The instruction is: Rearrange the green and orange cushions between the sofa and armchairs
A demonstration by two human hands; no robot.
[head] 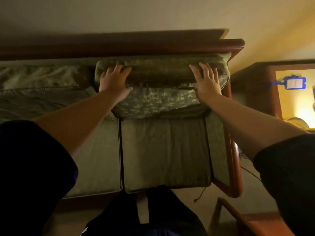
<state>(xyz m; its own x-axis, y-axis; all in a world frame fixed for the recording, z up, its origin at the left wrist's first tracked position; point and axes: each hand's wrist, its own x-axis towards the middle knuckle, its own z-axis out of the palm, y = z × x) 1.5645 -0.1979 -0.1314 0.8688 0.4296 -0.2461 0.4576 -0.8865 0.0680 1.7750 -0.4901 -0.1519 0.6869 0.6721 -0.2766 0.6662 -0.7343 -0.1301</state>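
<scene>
A green patterned cushion (160, 86) leans against the backrest at the right end of the wooden-framed sofa (233, 46). My left hand (114, 80) presses flat on the cushion's upper left part, fingers spread over its top edge. Flat on its upper right part lies my right hand (206, 82), fingers also spread. Neither hand grips it. Below the cushion lies a plain green seat cushion (165, 152). Another green back cushion (39, 77) sits further left on the sofa. No orange cushion is in view.
A wooden side table (255, 79) stands right of the sofa with a blue card holder (295, 83) on its glass top. A low wooden piece (247, 222) is at the bottom right. My legs stand close to the sofa's front edge.
</scene>
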